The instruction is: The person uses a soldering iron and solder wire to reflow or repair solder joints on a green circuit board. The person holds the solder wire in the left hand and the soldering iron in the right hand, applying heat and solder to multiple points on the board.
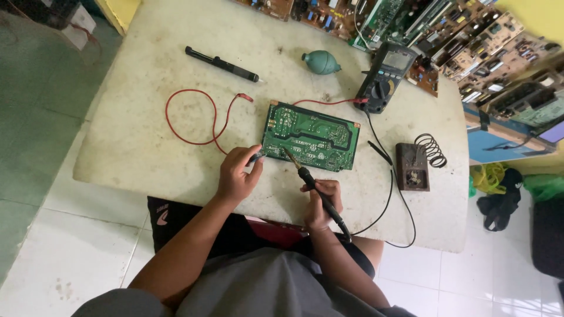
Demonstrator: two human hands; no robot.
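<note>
A green circuit board (311, 136) lies solder side up in the middle of the white table (147, 135). My right hand (320, 202) grips a black soldering iron (314, 186), whose tip touches the board's near edge. My left hand (238, 173) pinches a small dark tool (256, 156) at the board's near left corner.
A multimeter (385, 76) with a red lead (194, 114) and a black lead sits behind the board. A black desoldering pump (222, 63) and a green rubber blower (321, 62) lie farther back. An iron stand with a coil (414, 164) is at the right. Several circuit boards (470, 47) crowd the far right.
</note>
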